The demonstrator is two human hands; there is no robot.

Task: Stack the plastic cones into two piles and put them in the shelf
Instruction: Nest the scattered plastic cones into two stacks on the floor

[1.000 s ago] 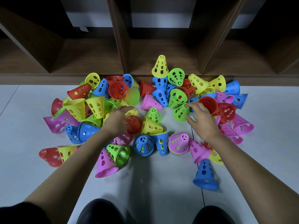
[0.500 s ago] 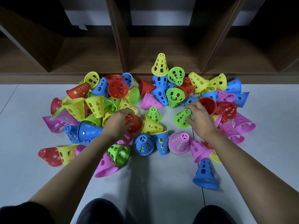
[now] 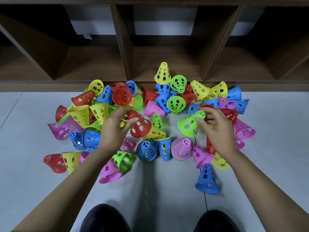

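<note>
A perforated red plastic cone [image 3: 140, 126] sits in the left hand [image 3: 115, 131], thumb and fingers curled round its narrow end, its wide mouth tilted down and away to that hand's right. A perforated green plastic cone [image 3: 189, 123] is pinched near its narrow tip by the thumb and fingers of the right hand [image 3: 216, 131], its wide mouth pointing away to that hand's left. The two held cones are near each other but apart, between the hands.

Around and beyond both hands lies a loose heap of perforated plastic cones [image 3: 100, 113] in red, yellow, blue, green and pink, most tipped on their sides on the pale grey tiled floor [image 3: 25, 156]. A blue cone [image 3: 207, 181] stands upright just left of the right forearm; a pink cone [image 3: 108, 172] lies beside the left forearm. Past the fingertips, behind the heap, runs the brown wooden shelf [image 3: 123, 47] with its open compartments.
</note>
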